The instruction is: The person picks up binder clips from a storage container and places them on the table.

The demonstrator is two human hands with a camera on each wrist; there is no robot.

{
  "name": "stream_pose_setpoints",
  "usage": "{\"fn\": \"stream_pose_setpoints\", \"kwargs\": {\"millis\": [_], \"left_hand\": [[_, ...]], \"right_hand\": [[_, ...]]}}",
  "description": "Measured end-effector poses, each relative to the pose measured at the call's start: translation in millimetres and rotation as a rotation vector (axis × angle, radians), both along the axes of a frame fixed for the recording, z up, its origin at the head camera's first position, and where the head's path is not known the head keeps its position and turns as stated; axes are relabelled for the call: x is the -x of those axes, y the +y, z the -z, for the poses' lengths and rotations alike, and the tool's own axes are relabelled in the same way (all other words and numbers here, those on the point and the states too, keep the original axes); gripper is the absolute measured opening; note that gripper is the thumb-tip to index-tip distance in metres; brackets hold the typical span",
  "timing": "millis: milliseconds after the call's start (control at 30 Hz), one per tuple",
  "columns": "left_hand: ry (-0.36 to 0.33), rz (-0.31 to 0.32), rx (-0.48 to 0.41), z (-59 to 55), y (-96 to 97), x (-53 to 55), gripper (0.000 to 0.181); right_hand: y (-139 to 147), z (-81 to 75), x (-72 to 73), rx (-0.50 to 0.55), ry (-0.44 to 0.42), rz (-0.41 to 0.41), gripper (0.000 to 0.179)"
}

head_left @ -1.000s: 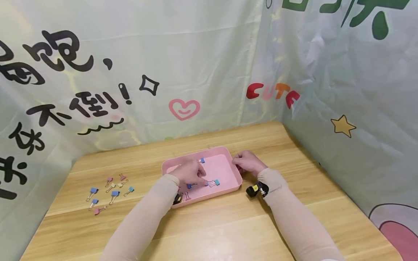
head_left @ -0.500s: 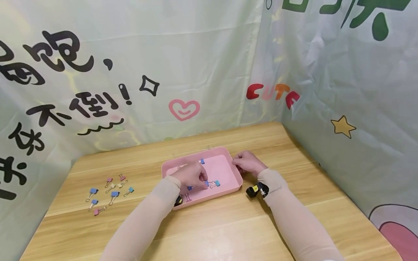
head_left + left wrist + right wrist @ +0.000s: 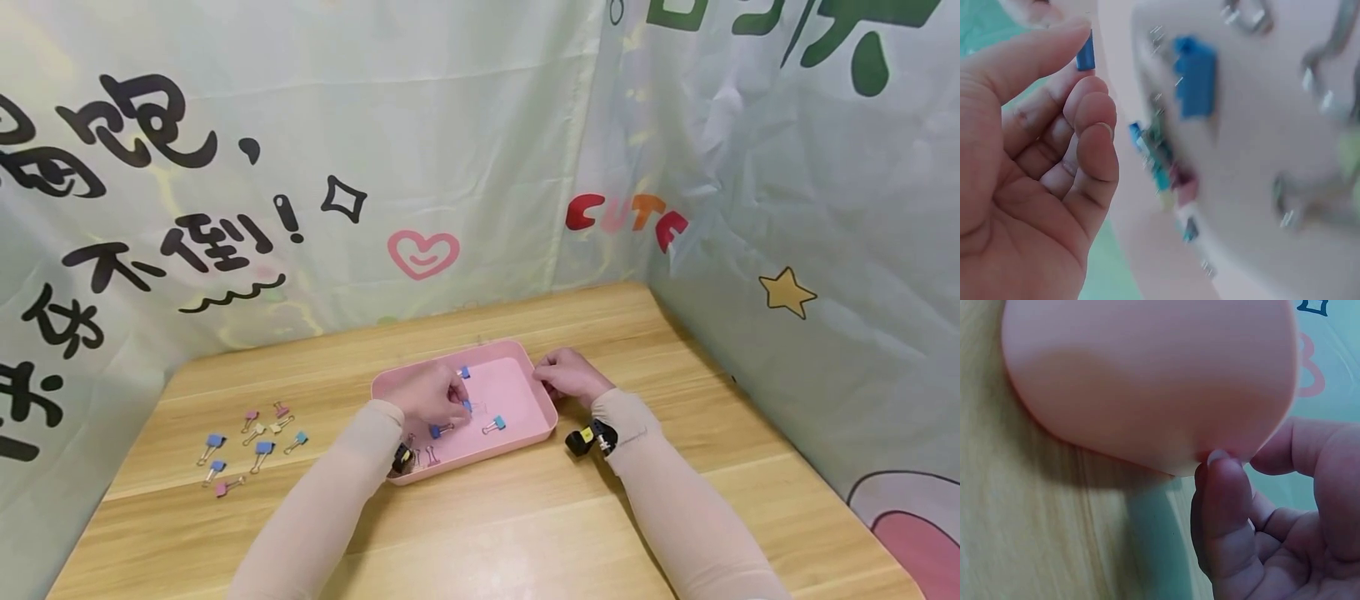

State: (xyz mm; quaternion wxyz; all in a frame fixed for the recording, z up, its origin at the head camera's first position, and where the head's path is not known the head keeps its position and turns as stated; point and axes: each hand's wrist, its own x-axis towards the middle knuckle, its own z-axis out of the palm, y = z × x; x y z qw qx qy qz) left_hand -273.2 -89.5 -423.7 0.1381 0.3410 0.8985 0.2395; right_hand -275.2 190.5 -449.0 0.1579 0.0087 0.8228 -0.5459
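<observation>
My left hand point(image 3: 431, 394) is over the pink tray point(image 3: 517, 433), pinching a small blue binder clip point(image 3: 1086, 53) between thumb and index finger. The other fingers curl loosely below it in the left wrist view. Inside the tray, a teal binder clip point(image 3: 495, 425) lies to the right of that hand and a blue binder clip point(image 3: 437, 431) just under it. Another blue clip point(image 3: 463, 372) lies by the far wall. My right hand point(image 3: 572, 372) grips the tray's right end, thumb and finger on its wall point(image 3: 1166, 419) in the right wrist view.
Left of the tray, several loose binder clips point(image 3: 263, 447) in blue, pink, yellow and teal lie scattered on the wooden table point(image 3: 525, 533). More clips point(image 3: 431, 455) sit in the tray's near left corner. Printed cloth point(image 3: 480, 167) hangs behind and to the right.
My left hand has picked up the blue clip that lay beside the teal one and moved slightly up and left with it. The right hand stays at the tray's end.
</observation>
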Motion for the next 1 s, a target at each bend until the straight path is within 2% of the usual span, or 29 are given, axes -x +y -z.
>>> {"fn": "stream_pose_setpoints", "kwargs": {"millis": [100,233,367,533,700,867,1000], "left_hand": [[0.021,-0.049,-0.028,-8.3,-11.4,1.5,0.008],[0.048,-0.145,-0.046,-19.8,-32.8,0.8,0.009],[0.088,-0.216,-0.060,-27.6,-61.6,-0.4,0.010],[0.123,-0.272,-0.075,-32.4,-102.8,-6.0,0.013],[0.133,-0.328,-0.081,-29.5,-147.9,-22.7,0.012],[0.098,-0.425,-0.065,-19.8,-195.5,-47.3,0.017],[0.086,-0.483,-0.078,-10.6,-224.3,-68.0,0.016]], "right_hand": [[-0.4,0.0,0.4,-0.001,-0.006,0.003,0.016],[-1.1,0.0,1.0,-0.001,-0.006,-0.002,0.017],[-1.2,-1.6,0.8,0.001,-0.001,-0.010,0.017],[-0.8,-5.9,-1.2,-0.002,-0.001,-0.003,0.015],[-0.1,-4.4,-2.4,0.008,-0.008,-0.006,0.012],[0.2,0.1,-2.3,0.016,-0.010,-0.010,0.011],[0.0,0.7,-2.1,0.013,0.004,-0.008,0.013]]}}
